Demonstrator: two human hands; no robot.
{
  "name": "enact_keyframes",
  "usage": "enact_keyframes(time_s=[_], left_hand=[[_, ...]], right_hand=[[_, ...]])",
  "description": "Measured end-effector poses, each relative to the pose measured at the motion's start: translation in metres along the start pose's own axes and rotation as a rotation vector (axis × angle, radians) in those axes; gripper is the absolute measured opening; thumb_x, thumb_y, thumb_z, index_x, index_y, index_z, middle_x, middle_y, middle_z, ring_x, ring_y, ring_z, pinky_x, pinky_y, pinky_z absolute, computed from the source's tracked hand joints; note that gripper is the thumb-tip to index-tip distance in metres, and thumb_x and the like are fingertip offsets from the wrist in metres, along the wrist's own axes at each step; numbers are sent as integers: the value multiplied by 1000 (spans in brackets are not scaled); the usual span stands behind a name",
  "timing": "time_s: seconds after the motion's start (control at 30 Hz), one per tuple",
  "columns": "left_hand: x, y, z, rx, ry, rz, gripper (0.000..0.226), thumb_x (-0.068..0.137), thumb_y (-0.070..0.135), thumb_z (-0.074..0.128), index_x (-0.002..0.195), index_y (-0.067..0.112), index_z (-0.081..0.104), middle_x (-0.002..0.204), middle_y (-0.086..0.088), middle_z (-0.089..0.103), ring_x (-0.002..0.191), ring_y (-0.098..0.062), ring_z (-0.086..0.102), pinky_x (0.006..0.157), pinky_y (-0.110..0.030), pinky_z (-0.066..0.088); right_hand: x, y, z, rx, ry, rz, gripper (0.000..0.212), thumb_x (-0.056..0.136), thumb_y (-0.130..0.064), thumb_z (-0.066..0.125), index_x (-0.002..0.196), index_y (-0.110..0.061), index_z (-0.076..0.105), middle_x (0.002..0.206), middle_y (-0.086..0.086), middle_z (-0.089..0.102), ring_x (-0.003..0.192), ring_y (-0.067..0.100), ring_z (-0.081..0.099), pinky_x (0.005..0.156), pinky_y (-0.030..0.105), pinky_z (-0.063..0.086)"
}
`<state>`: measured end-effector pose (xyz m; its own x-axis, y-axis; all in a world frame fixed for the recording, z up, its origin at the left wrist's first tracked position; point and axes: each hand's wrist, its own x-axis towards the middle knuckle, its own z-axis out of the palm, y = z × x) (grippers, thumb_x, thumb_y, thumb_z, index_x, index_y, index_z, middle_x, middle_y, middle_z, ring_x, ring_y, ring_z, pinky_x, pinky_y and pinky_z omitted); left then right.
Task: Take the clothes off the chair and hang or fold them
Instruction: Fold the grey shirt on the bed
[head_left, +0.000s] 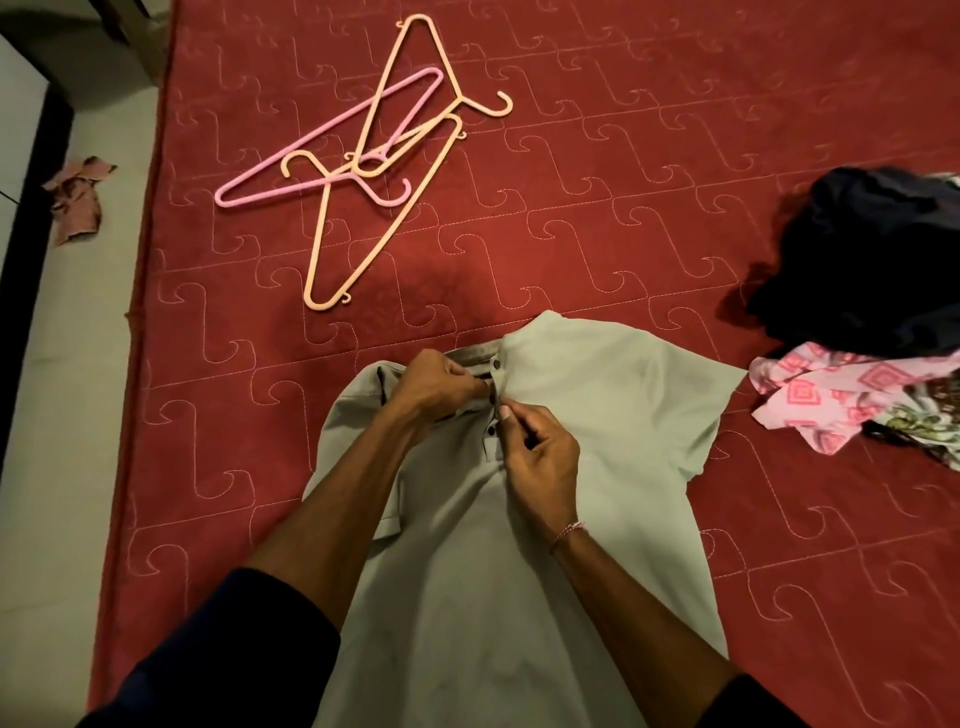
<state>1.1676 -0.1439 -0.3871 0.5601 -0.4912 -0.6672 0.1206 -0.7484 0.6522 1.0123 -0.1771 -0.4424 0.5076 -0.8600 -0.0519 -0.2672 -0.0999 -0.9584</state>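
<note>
A pale grey-green polo shirt (597, 395) lies face up on the red quilted bed (623, 156), collar pointing away from me. My left hand (434, 387) pinches the left edge of the button placket just below the collar. My right hand (540, 457) pinches the right edge of the placket beside the dark buttons. Both hands meet at the middle button. A heap of other clothes lies at the right: a dark navy garment (872, 260) on top of a pink patterned one (831, 395).
Three plastic hangers, one pink (311, 150) and two cream (374, 218), lie tangled on the bed beyond the shirt. The bed's left edge runs down the frame; a crumpled pinkish cloth (78, 197) lies on the pale floor there.
</note>
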Motion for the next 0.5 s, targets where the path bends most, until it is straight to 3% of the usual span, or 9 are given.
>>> enact_keyframes(time_s=[0.2,0.37,0.5], left_hand=[[2,-1,4,33,54,-26,17,79,18,81,73,3,76,44,7,54,37,-5,42,42,-18,35],[7,-6,8,75,103,-10,8,79,9,75,76,2,77,58,-3,63,49,-13,48,50,-23,42],[6,-5,3,92,44,28,12,82,10,75,71,5,77,54,0,61,46,-11,49,48,-22,42]], right_hand=[[-7,2,7,-150,20,-146,27,97,-18,59,116,-5,74,107,3,71,96,11,67,87,28,56],[-7,5,13,-224,3,-218,23,96,-11,60,114,-5,74,103,5,70,93,22,66,81,41,58],[-4,-1,10,-245,-31,-197,24,97,-19,63,113,-6,75,99,1,69,89,14,65,79,34,58]])
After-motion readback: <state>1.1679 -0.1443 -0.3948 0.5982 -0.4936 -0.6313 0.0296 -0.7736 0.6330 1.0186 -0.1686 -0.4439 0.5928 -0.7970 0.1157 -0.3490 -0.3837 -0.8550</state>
